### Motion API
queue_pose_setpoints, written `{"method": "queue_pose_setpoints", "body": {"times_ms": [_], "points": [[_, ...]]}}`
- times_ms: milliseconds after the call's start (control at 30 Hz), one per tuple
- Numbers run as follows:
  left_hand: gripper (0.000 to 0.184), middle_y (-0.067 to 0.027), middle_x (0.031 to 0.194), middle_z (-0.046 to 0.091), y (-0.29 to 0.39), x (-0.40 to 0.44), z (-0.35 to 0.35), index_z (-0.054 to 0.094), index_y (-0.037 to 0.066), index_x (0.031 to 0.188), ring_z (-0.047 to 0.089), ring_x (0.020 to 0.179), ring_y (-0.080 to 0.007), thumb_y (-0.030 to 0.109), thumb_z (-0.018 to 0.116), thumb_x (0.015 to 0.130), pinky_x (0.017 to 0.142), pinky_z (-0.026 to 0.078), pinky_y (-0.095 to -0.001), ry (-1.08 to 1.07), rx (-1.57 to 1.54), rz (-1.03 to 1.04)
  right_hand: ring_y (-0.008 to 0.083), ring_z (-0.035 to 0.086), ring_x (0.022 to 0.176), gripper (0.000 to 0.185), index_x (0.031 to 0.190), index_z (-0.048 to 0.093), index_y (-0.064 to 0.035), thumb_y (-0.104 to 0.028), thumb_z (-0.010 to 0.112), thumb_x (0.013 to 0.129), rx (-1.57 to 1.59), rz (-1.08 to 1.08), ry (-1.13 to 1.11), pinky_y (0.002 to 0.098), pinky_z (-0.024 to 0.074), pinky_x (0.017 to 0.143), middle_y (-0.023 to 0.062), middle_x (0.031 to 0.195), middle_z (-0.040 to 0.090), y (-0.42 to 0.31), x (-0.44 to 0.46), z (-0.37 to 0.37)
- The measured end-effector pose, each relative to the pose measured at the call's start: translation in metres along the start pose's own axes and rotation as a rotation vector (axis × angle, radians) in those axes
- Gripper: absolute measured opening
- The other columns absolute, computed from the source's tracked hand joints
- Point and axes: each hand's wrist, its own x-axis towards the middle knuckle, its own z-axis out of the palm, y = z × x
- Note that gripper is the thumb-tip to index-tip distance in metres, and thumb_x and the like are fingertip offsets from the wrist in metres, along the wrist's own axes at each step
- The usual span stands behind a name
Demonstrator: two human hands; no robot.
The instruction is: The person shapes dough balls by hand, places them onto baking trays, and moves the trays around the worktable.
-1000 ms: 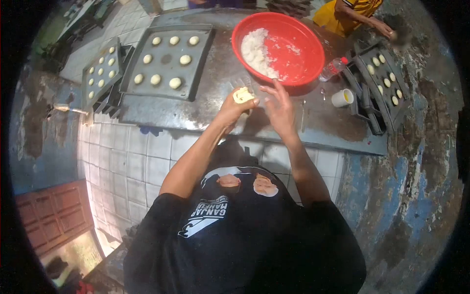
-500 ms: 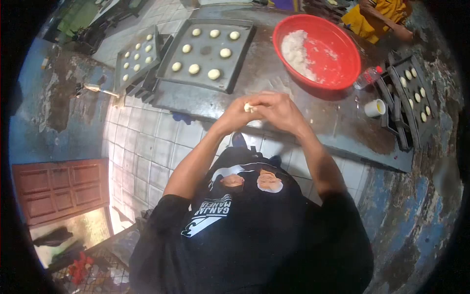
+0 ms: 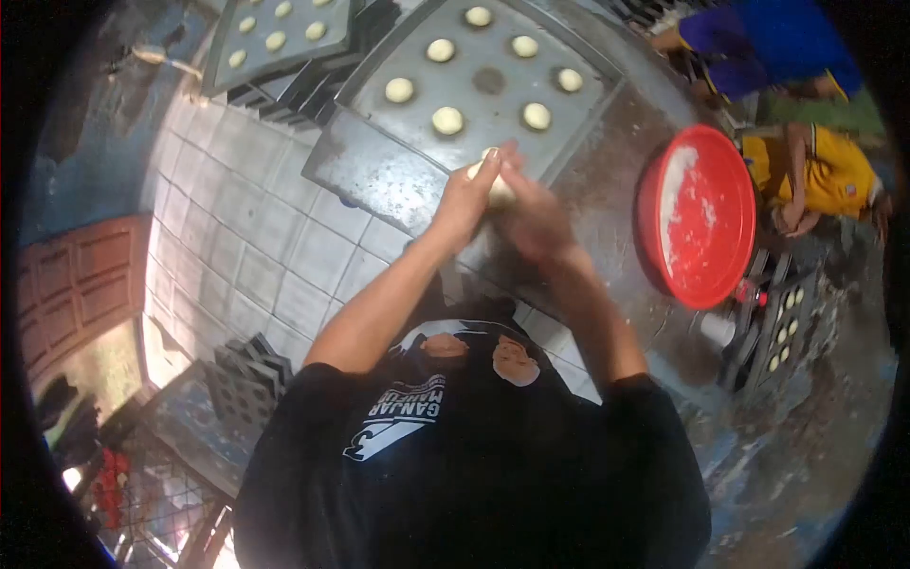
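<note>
A pale dough ball (image 3: 499, 194) is between my two hands, over the near edge of the metal baking tray (image 3: 409, 40). My left hand (image 3: 463, 201) is closed around its left side, thumb upward. Pressed against the other side is my right hand (image 3: 536, 216), smeared by motion, with its fingertips near the left thumb. The hands cover part of the dough. On the tray just beyond them sit several round dough balls (image 3: 447, 120), spaced apart.
To the right stands a red basin (image 3: 648, 213) with white dough or flour inside. Near it are a white cup (image 3: 718, 329) and another tray of dough balls (image 3: 785, 327). Stacked trays (image 3: 284, 71) stand at upper left. A person in yellow (image 3: 839, 171) and one in blue are at upper right.
The view has turned, so the basin appears farther right and the tray closer. My hands have moved over the tray's near edge, and the dough between them looks rounder.
</note>
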Motion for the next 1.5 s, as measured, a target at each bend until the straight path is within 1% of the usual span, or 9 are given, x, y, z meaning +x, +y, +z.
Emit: {"method": "queue_pose_setpoints", "body": {"times_ms": [67, 100, 233, 333, 633, 700, 867, 1067, 1500], "points": [[0.06, -0.0153, 0.141, 0.056, 0.016, 0.025, -0.03, 0.034, 0.006, 0.157, 0.058, 0.122, -0.0194, 0.033, 0.052, 0.107, 0.102, 0.047, -0.0324, 0.117, 0.121, 0.041, 0.0305, 0.066, 0.094, 0.032, 0.121, 0.063, -0.0024, -0.028, 0.056, 0.102, -1.082, -0.441, 0.054, 0.0417, 0.0514, 0.082, 0.0144, 0.102, 0.069, -0.024, 0.077, -0.02], [0.062, -0.0153, 0.15, 0.047, 0.028, 0.032, -0.045, 0.03, 0.007, 0.159, 0.055, 0.127, -0.0207, 0.026, 0.056, 0.105, 0.106, 0.043, -0.0311, 0.157, 0.184, 0.048, 0.0409, 0.066, 0.095, 0.037, 0.123, 0.061, 0.0009, -0.028, 0.06, 0.099, -0.563, -0.041, 0.236, 0.0468, 0.0513, 0.086, 0.0223, 0.101, 0.068, -0.04, 0.107, 0.004], [0.059, -0.0173, 0.154, 0.046, 0.043, 0.041, -0.132, 0.026, 0.008, 0.16, 0.053, 0.133, -0.0245, 0.011, 0.052, 0.106, 0.11, 0.043, -0.0357, 0.268, 0.168, 0.166, 0.0447, 0.057, 0.114, 0.045, 0.128, 0.055, 0.0047, -0.026, 0.064, 0.096, -1.669, -0.866, 0.452, 0.0523, 0.0442, 0.098, 0.0282, 0.122, 0.06, -0.051, 0.248, -0.042], [0.057, -0.0175, 0.152, 0.048, 0.053, 0.011, -0.187, 0.026, 0.009, 0.16, 0.056, 0.13, -0.0251, 0.015, 0.049, 0.108, 0.107, 0.045, -0.036, 0.437, 0.251, 0.106, 0.0455, 0.048, 0.129, 0.048, 0.13, 0.051, 0.0065, -0.027, 0.063, 0.097, -2.155, -0.627, 0.269, 0.0547, 0.0382, 0.107, 0.0297, 0.134, 0.053, -0.049, 0.279, -0.035], [0.057, -0.0147, 0.137, 0.06, 0.014, -0.006, -0.23, 0.043, 0.005, 0.15, 0.062, 0.114, -0.0211, 0.035, 0.059, 0.104, 0.093, 0.049, -0.0315, 0.56, 0.222, -0.09, 0.0471, 0.024, 0.149, 0.06, 0.149, 0.038, 0.0081, -0.033, 0.044, 0.105, -2.166, -0.787, 0.301, 0.0521, 0.0195, 0.123, 0.0287, 0.16, 0.028, -0.04, 0.312, -0.07], [0.062, -0.013, 0.123, 0.065, -0.004, 0.015, -0.209, 0.049, 0.002, 0.144, 0.065, 0.106, -0.0202, 0.044, 0.062, 0.1, 0.085, 0.053, -0.0318, 0.434, 0.222, -0.185, 0.0411, 0.021, 0.152, 0.068, 0.154, 0.03, 0.0062, -0.044, 0.035, 0.108, -1.924, -0.315, 0.153, 0.0449, 0.0179, 0.125, 0.0255, 0.165, 0.021, -0.065, 0.312, -0.054], [0.069, -0.0163, 0.102, 0.067, -0.025, 0.062, -0.126, 0.058, -0.009, 0.122, 0.068, 0.076, -0.0235, 0.055, 0.064, 0.096, 0.059, 0.055, -0.0346, 0.199, 0.422, -0.596, 0.0343, 0.038, 0.145, 0.062, 0.149, 0.043, 0.0017, -0.045, 0.036, 0.109, -1.54, -0.452, 0.2, 0.0414, 0.0273, 0.12, 0.0211, 0.154, 0.044, -0.1, 0.203, 0.021], [0.043, -0.017, 0.083, 0.063, -0.125, 0.101, -0.135, 0.061, -0.01, 0.095, 0.071, 0.076, -0.0346, 0.033, 0.056, 0.095, 0.048, 0.052, -0.0402, 0.263, 0.071, -0.377, 0.0376, 0.051, 0.133, 0.046, 0.136, 0.056, -0.0014, -0.032, 0.053, 0.102, -1.722, -0.431, -0.199, 0.0445, 0.0389, 0.112, 0.0211, 0.139, 0.057, -0.02, 0.007, 0.024], [0.018, -0.0106, 0.081, 0.061, -0.061, -0.016, -0.11, 0.062, -0.007, 0.089, 0.055, 0.069, -0.0185, 0.01, 0.062, 0.083, 0.059, 0.042, -0.0407, 0.842, 0.151, -0.038, 0.0378, 0.064, 0.114, 0.043, 0.13, 0.061, 0.0006, -0.026, 0.064, 0.097, -1.279, -0.494, 0.156, 0.0416, 0.0493, 0.099, 0.022, 0.122, 0.067, 0.019, -0.17, -0.095]]}}
